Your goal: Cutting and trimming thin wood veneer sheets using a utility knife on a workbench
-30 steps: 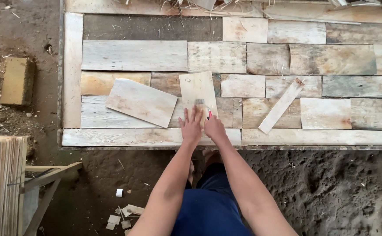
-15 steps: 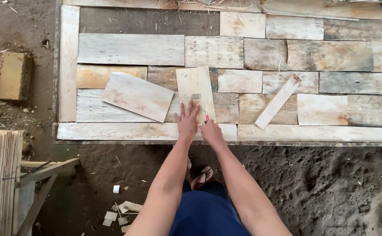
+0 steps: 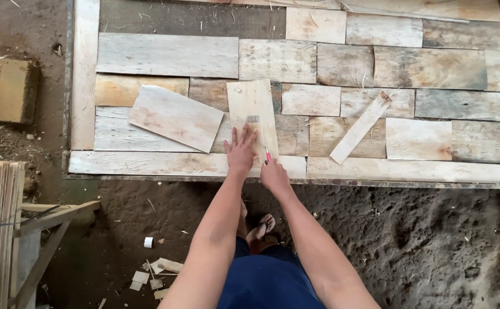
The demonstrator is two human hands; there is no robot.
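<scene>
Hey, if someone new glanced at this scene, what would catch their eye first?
Probably the big patchwork panel of weathered wooden boards filling the upper frame. At its near edge, the left hand lies flat on a pale upright wooden piece, while the right hand holds a small red marking tool against it. A loose pale rectangular board lies tilted to the left.

Daylight, soft and even, prob. overcast or shade; no hard sun patches. Shadows faint, just thin dark lines under the loose boards (image 3: 175, 117) and a dim band below the panel edge (image 3: 296, 182). No glare on wood. Focus sharp centre to mid-frame; grain readable. Slight softness at the corners, mild wide-angle bend along the top edge. Dirt floor (image 3: 433, 240) darker, still detailed.
</scene>
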